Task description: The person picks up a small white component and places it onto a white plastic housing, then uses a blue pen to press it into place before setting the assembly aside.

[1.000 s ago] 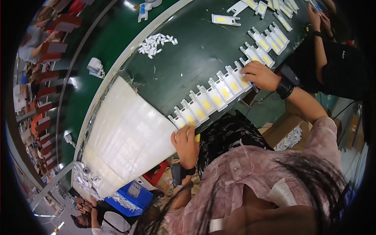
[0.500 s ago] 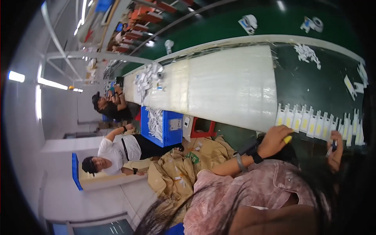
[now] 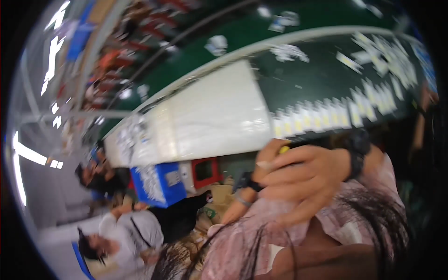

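Note:
My right hand, blurred by motion, is in front of my chest with its fingers stretched and apart. It crosses over my left hand and hides most of it. A small yellow piece shows at my left hand, between the two hands; whether it is held or worn on a finger I cannot tell. Just beyond the hands, a row of flat white pieces with yellow patches lies along the near edge of the dark green table. No pen-like object is visible in either hand.
Loose white pieces are heaped at the table's far right. A translucent white sheet covers its left part. Beside it stand a blue bin of white parts and a red stool. A person in white sits at lower left.
My right hand has come from the table's right edge to the left, over my left hand. The dark pen-like thing it held is out of sight. The view has turned, showing more of the right.

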The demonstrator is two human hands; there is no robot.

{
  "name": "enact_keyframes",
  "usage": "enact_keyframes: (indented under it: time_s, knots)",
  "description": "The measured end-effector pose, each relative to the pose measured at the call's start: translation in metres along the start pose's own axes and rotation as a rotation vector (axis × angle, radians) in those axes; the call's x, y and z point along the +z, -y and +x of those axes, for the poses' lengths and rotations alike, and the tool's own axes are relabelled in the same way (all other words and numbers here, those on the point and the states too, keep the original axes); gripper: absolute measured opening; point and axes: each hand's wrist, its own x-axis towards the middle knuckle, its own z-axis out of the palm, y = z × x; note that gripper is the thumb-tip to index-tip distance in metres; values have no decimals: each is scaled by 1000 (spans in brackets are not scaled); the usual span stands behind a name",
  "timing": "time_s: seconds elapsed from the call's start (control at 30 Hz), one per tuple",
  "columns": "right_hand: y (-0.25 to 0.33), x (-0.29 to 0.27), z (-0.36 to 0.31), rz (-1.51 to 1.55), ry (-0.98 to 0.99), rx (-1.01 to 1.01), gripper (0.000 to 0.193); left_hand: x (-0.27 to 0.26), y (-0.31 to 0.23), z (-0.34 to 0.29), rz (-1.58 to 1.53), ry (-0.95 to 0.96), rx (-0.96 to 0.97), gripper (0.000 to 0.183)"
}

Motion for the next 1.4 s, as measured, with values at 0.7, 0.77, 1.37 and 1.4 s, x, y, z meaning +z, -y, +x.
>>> enact_keyframes:
  time_s: [0.7, 0.77, 1.37, 1.4]
  knots:
    - [69, 6, 46, 433, -115, -48, 27, 22, -18, -23, -597, -126, -179, 27]
    - [73, 11, 44, 537, -122, -35, 30, 25, -21, -19, -599, -120, -136, 26]
    - [24, -5, -6, -96, 128, 382, 41, 17, 27, -24, -725, -63, -164, 23]
    - [23, -8, -14, -150, 229, 504, 39, 18, 34, -20, -727, -98, -182, 23]
